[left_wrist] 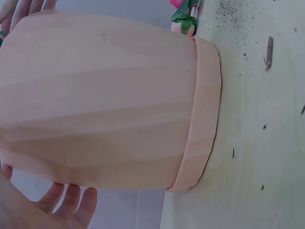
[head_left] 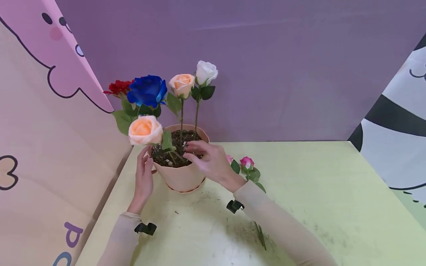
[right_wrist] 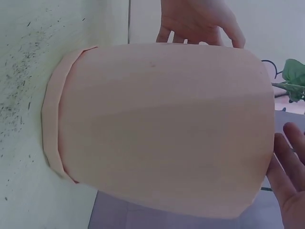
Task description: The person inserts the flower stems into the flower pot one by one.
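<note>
A pale pink flowerpot (head_left: 179, 179) filled with dark soil (head_left: 159, 159) stands at the table's left back. Rising from it are a white rose (head_left: 206, 72), a peach rose (head_left: 182, 85), a blue rose (head_left: 147, 91) and a red flower (head_left: 119, 88). Another peach rose (head_left: 145, 130) leans toward the front left. My left hand (head_left: 145, 177) rests against the pot's left side with loosely bent fingers, also seen under the pot wall in the left wrist view. Over the right rim reaches my right hand (head_left: 213, 160), thumb and fingers apart, fingertips close above the soil near the stems.
Pink roses (head_left: 247, 163) with green leaves lie on the table (head_left: 319, 177) to the right of the pot. Thin loose stems (head_left: 260, 236) lie by the right forearm. Soil crumbs are scattered in front of the pot. A purple wall (head_left: 283, 81) stands behind.
</note>
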Motion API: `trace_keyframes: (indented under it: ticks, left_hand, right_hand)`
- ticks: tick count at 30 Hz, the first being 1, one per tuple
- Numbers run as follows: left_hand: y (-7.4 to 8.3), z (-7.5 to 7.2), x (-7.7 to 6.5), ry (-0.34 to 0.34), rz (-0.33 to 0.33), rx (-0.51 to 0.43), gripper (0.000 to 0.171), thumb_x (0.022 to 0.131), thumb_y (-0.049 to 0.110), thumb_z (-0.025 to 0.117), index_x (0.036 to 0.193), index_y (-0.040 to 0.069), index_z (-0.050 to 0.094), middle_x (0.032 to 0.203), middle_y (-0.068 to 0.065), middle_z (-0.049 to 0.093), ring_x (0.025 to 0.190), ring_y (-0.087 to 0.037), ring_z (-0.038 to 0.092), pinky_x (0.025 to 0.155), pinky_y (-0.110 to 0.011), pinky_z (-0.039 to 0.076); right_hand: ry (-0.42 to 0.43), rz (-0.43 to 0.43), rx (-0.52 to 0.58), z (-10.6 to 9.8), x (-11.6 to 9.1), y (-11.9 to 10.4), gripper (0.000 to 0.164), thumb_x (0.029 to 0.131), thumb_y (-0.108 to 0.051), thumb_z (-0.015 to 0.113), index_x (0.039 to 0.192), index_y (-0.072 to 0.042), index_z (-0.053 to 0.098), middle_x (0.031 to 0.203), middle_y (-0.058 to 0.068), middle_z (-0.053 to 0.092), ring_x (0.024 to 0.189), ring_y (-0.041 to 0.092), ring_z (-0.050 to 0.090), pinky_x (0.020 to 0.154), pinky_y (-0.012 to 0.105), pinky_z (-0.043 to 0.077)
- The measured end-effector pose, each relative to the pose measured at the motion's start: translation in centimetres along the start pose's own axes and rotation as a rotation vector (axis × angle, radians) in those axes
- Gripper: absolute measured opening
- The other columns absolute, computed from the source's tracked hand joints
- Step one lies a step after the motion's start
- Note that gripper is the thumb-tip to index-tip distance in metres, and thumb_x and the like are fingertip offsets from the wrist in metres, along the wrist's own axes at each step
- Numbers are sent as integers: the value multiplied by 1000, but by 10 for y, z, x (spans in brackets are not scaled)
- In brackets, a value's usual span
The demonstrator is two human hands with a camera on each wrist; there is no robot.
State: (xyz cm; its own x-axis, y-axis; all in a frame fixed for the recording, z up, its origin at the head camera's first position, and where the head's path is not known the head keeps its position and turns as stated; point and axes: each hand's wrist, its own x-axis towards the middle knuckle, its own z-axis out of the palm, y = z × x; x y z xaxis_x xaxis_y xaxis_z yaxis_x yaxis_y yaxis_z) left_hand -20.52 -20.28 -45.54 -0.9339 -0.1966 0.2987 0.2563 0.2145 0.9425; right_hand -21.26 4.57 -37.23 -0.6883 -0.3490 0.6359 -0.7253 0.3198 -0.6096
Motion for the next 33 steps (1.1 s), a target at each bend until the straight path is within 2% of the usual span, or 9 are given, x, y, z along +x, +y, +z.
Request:
trace_keyframes:
  ticks: [5,8,10,16,19,23,26,29,33]
  left_hand:
    - [2,1,-1,28,-40,9,49,117,31,31,157,2,37,158,-19,44,139,-28,48,100,-33,51]
    - [5,1,-2,21,-45,10,52,118,34,30,159,2,35,160,-18,41,141,-28,47,103,-35,51]
    - [5,1,-2,16,-41,8,53,118,33,30,159,1,34,160,-19,41,142,-30,47,104,-40,51]
    - [4,1,-3,12,-49,-8,52,118,32,30,160,2,34,161,-19,40,144,-30,45,101,-34,49]
    - [3,1,-3,11,-41,-1,52,118,33,30,161,3,33,161,-17,41,141,-24,48,102,-34,50]
    - [4,1,-2,6,-37,-2,53,118,35,30,160,4,34,159,-17,42,138,-22,48,103,-36,50]
    - [4,1,-2,0,-47,1,53,118,35,29,160,3,33,159,-17,41,140,-26,46,102,-33,47]
    - [4,1,-4,0,-58,1,53,118,34,30,161,4,32,160,-17,41,141,-28,47,100,-30,47]
    - [5,1,-5,4,-59,0,54,118,35,30,162,4,31,161,-18,41,142,-30,46,101,-31,48]
  right_hand:
    - [-76,-179,-171,-1,-10,-2,42,90,-25,87,126,-8,77,120,6,81,109,22,78,93,39,62]
    - [-79,-284,-225,1,-12,-6,46,87,-26,89,127,-6,76,124,7,80,117,24,75,100,38,60]
    - [-58,-278,-196,0,-12,-9,45,87,-25,89,126,-6,76,123,7,79,118,24,75,101,38,60]
    - [27,-76,46,-17,-11,-9,35,91,-10,85,123,-2,75,116,13,80,110,30,76,95,46,61]
    - [85,39,121,-33,-13,-2,26,95,-5,79,120,1,74,112,16,80,103,32,76,86,43,64]
    - [122,228,101,-63,-18,10,23,101,-13,74,121,-2,75,112,14,80,97,25,78,80,27,62]
    - [108,367,82,-87,-28,23,28,103,-22,73,125,-5,75,116,15,79,90,15,78,74,25,62]
    - [87,461,49,-105,-42,36,32,103,-29,72,127,-8,74,119,14,79,86,5,75,72,25,60]
    - [56,526,-7,-120,-61,51,36,104,-33,70,130,-8,73,122,14,79,90,3,74,77,25,59]
